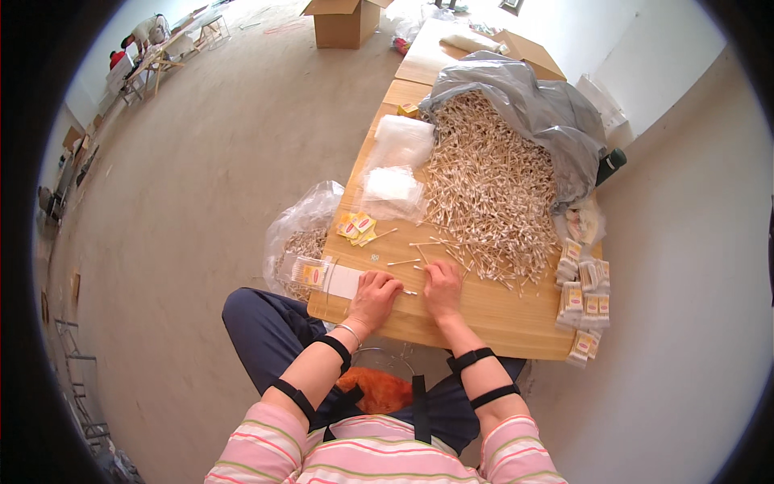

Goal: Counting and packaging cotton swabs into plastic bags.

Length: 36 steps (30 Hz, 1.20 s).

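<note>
My left hand (375, 297) is closed low over the near edge of the table, and the white end of a cotton swab (409, 293) sticks out beside its fingers. Under its fingertips lies a flat white sleeve (345, 282), next to a clear packet of swabs with a yellow card (309, 273). My right hand (442, 284) bends down to the tabletop, fingers together at the end of a loose swab (422, 252); its fingertips are partly hidden. A large heap of cotton swabs (492, 185) spreads just beyond it.
Yellow cards (356, 227) and clear bags (393, 185) lie on the left side of the table. Filled packets (572, 302) line the right edge. A grey plastic sack (556, 121) backs the heap; a bag of swabs (303, 242) hangs beside the left edge.
</note>
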Each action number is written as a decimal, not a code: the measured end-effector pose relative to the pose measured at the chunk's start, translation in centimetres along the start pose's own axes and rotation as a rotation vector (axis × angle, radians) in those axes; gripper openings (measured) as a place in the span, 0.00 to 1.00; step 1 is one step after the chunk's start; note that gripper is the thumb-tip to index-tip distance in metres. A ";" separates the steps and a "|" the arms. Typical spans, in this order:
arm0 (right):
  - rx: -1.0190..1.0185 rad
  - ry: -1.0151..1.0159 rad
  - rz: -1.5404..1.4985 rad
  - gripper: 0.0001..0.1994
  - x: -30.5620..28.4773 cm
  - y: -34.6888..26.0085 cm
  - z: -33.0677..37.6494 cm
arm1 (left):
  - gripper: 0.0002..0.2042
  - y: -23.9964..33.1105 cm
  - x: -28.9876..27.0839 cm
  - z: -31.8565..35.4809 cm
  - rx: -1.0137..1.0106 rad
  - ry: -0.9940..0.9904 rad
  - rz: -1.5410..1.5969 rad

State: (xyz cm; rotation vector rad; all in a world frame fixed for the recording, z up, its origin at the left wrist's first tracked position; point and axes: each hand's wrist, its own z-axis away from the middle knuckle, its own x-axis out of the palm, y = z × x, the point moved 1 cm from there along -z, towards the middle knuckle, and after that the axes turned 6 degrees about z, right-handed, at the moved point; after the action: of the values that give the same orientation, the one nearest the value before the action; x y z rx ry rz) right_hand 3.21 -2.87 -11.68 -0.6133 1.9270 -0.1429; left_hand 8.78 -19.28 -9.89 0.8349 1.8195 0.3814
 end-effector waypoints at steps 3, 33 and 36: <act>-0.071 -0.224 -0.097 0.09 -0.7 0.2 0.6 | 0.04 -0.1 -0.2 -0.2 0.015 0.014 0.005; -0.049 -0.015 0.021 0.06 -0.3 -3.8 -4.3 | 0.06 -0.4 0.0 -0.1 -0.044 -0.001 -0.038; -0.017 -0.080 0.112 0.06 1.0 -4.5 -5.2 | 0.10 1.5 -0.2 -0.7 -0.081 0.064 -0.133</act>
State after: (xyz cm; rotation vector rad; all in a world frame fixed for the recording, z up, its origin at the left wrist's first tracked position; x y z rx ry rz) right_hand -0.17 -8.13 -8.61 -0.5134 1.8817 -0.0310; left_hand 8.77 -18.31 -8.56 0.6487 1.8948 0.3971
